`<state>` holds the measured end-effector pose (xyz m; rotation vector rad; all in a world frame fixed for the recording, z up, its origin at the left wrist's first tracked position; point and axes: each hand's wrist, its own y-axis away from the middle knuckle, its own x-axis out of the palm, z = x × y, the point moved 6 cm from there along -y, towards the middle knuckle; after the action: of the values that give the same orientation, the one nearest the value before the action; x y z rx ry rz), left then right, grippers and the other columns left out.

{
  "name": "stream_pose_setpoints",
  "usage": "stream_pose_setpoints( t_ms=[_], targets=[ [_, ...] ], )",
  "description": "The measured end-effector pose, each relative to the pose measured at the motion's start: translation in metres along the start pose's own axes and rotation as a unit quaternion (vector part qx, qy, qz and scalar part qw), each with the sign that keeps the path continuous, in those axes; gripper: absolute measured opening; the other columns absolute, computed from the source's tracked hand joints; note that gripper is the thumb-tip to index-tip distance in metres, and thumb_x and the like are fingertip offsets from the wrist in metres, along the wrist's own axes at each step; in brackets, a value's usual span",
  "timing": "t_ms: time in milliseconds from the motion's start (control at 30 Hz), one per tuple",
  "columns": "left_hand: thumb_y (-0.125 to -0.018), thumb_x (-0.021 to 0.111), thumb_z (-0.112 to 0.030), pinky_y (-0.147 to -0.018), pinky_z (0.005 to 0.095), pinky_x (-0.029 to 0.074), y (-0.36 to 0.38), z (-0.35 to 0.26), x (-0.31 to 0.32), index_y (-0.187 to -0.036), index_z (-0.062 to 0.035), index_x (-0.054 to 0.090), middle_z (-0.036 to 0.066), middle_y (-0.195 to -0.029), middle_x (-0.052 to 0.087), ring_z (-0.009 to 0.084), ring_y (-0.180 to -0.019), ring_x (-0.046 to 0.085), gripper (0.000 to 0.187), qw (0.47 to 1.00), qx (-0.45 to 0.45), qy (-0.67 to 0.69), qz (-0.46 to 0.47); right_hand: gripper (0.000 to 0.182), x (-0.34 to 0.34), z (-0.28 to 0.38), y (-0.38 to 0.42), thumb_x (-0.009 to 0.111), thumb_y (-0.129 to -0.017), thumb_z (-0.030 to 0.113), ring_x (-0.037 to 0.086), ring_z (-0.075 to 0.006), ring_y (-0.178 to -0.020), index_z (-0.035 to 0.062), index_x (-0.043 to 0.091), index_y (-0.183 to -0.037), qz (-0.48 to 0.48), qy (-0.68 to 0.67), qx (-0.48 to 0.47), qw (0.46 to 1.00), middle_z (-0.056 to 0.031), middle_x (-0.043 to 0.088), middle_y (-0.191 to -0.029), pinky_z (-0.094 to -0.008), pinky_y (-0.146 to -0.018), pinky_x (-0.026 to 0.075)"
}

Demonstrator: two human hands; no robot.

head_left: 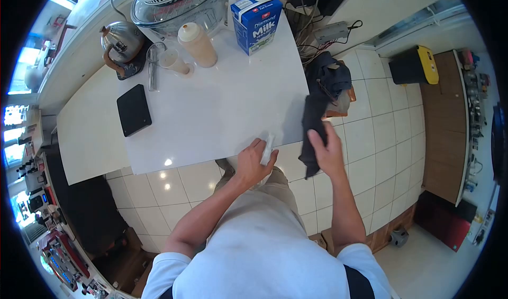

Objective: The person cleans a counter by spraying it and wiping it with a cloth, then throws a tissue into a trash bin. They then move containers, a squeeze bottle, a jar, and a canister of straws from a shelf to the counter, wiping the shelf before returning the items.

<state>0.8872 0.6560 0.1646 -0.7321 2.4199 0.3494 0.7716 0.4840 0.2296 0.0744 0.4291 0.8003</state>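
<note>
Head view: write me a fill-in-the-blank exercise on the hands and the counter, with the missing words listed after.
1. The right hand grips a dark ____ hanging off the counter's edge.
2. The left hand holds a small ____-coloured object at the white counter edge.
3. The blue carton is labelled ____.
4. The flat black pad lies in front of the ____.

Missing words: cloth; white; Milk; kettle

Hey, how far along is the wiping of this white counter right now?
Done: the near counter looks bare and shiny. In hand: the left hand holds a small white object at the counter's edge, and the right hand grips a dark cloth hanging off the corner. Left: milk carton, bottle, cup and kettle crowd the far end.
</note>
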Motion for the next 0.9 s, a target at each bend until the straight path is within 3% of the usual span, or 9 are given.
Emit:
stream_pose_setpoints(
  t_ms=[33, 100, 167, 233, 333, 500, 600, 833, 900],
  targets=[
    [-0.085, 0.071, -0.023, -0.064, 0.0459, 0.052, 0.003, -0.002, -0.004, -0.090, 0.0000, 0.063, 0.016, -0.089, 0.061, 0.0379, -0.073, 0.064, 0.026, 1.000, 0.021, 0.009, 0.001, 0.029, 0.014, -0.008, -0.016, 0.069, -0.092, 0.024, 0.059, -0.0161, -0.090, 0.0024, 0.063, -0.110, 0.009, 0.072, -0.031, 0.997, -0.0123, 0.062, -0.097, -0.0324, -0.078, 0.048],
    [-0.084, 0.072, -0.021, -0.065, 0.0448, 0.052, 0.013, -0.006, -0.016, -0.093, -0.0010, 0.065, 0.015, -0.089, 0.062, 0.0373, -0.074, 0.064, 0.024, 0.998, 0.056, 0.013, -0.002, 0.032, 0.055, -0.019, -0.037, 0.072, -0.088, 0.025, 0.057, -0.0277, -0.089, 0.0041, 0.066, -0.112, 0.026, 0.214, -0.242, 0.946, -0.0119, 0.059, -0.098, -0.0385, -0.078, 0.048],
    [-0.083, 0.073, -0.020, -0.066, 0.0439, 0.053, 0.024, -0.011, -0.027, -0.095, -0.0010, 0.066, 0.015, -0.090, 0.063, 0.0368, -0.075, 0.064, 0.024, 0.996, 0.086, 0.005, -0.009, 0.040, 0.093, -0.005, -0.038, 0.072, -0.083, 0.029, 0.052, -0.0330, -0.089, 0.0075, 0.067, -0.116, 0.087, 0.330, -0.309, 0.888, -0.0102, 0.054, -0.099, -0.0440, -0.076, 0.045],
    [-0.082, 0.074, -0.019, -0.067, 0.0428, 0.053, 0.034, -0.008, -0.038, -0.097, -0.0009, 0.066, 0.015, -0.090, 0.063, 0.0361, -0.077, 0.065, 0.025, 0.998, 0.058, -0.001, -0.015, 0.038, 0.123, 0.002, -0.041, 0.069, -0.085, 0.032, 0.050, -0.0303, -0.090, 0.0110, 0.068, -0.116, 0.074, 0.373, -0.378, 0.844, -0.0086, 0.054, -0.102, -0.0441, -0.075, 0.043],
    [-0.080, 0.075, -0.016, -0.068, 0.0411, 0.054, 0.053, 0.006, -0.044, -0.100, -0.0005, 0.067, 0.015, -0.091, 0.064, 0.0348, -0.078, 0.066, 0.027, 1.000, 0.008, -0.004, -0.026, 0.037, 0.142, 0.014, -0.095, 0.060, -0.092, 0.034, 0.053, -0.0324, -0.093, 0.0076, 0.067, -0.117, -0.026, 0.467, -0.344, 0.814, -0.0108, 0.055, -0.102, -0.0461, -0.072, 0.046],
    [-0.079, 0.076, -0.014, -0.068, 0.0387, 0.054, 0.076, 0.018, -0.053, -0.101, -0.0001, 0.068, 0.015, -0.092, 0.065, 0.0332, -0.078, 0.066, 0.027, 0.997, -0.050, -0.012, -0.065, 0.029, 0.135, 0.023, -0.181, 0.056, -0.094, 0.027, 0.064, -0.0318, -0.083, 0.0034, 0.066, -0.109, -0.134, 0.440, -0.259, 0.850, -0.0142, 0.059, -0.094, -0.0441, -0.058, 0.056],
    [-0.079, 0.076, -0.013, -0.068, 0.0383, 0.054, 0.078, 0.023, -0.060, -0.100, -0.0004, 0.068, 0.015, -0.091, 0.065, 0.0332, -0.077, 0.065, 0.026, 0.993, -0.060, 0.004, -0.103, 0.028, 0.152, 0.022, -0.159, 0.056, -0.094, 0.024, 0.066, -0.0331, -0.080, 0.0029, 0.066, -0.108, -0.061, 0.440, -0.300, 0.844, -0.0148, 0.061, -0.094, -0.0451, -0.059, 0.056],
    [-0.078, 0.077, -0.013, -0.069, 0.0388, 0.054, 0.087, 0.031, -0.072, -0.102, -0.0012, 0.068, 0.015, -0.094, 0.065, 0.0337, -0.079, 0.065, 0.028, 0.994, -0.060, 0.003, -0.095, 0.027, 0.156, 0.028, -0.174, 0.059, -0.091, 0.022, 0.066, -0.0339, -0.085, 0.0032, 0.060, -0.110, -0.042, 0.461, -0.209, 0.862, -0.0166, 0.061, -0.099, -0.0454, -0.066, 0.056],
    [-0.078, 0.077, -0.014, -0.068, 0.0396, 0.054, 0.086, 0.036, -0.078, -0.100, -0.0008, 0.067, 0.015, -0.095, 0.065, 0.0344, -0.080, 0.065, 0.028, 0.994, -0.039, 0.006, -0.097, 0.039, 0.178, 0.024, -0.126, 0.057, -0.092, 0.023, 0.064, -0.0331, -0.090, 0.0011, 0.057, -0.124, 0.007, 0.461, -0.225, 0.859, -0.0164, 0.059, -0.102, -0.0448, -0.068, 0.056]
  ],
)
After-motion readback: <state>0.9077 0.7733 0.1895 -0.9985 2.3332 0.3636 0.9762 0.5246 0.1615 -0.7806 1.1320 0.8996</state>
